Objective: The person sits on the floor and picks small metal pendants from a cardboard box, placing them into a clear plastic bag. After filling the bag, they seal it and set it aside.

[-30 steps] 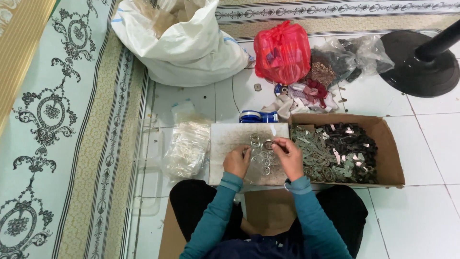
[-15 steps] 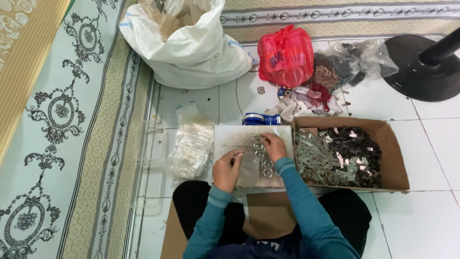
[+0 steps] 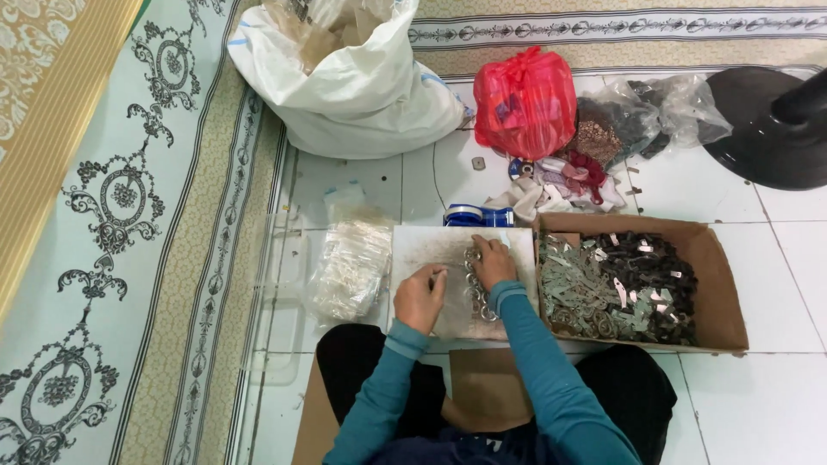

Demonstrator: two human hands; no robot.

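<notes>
I sit on the floor with a white board in front of my knees. A column of small metal rings lies down the board's right part. My right hand rests on the upper end of that column, fingers bent over the rings. My left hand sits on the board to the left of the rings, fingers curled; whether it holds a small piece is hidden. Both arms wear teal sleeves.
A cardboard box of dark and greenish metal parts lies right of the board. Clear packets are stacked at its left. Behind are a tape roll, a red bag, a white sack, a black fan base and a patterned carpet.
My left hand has slid down and left, away from the rings. My right hand has stayed on the upper rings. The camera view has shifted slightly.
</notes>
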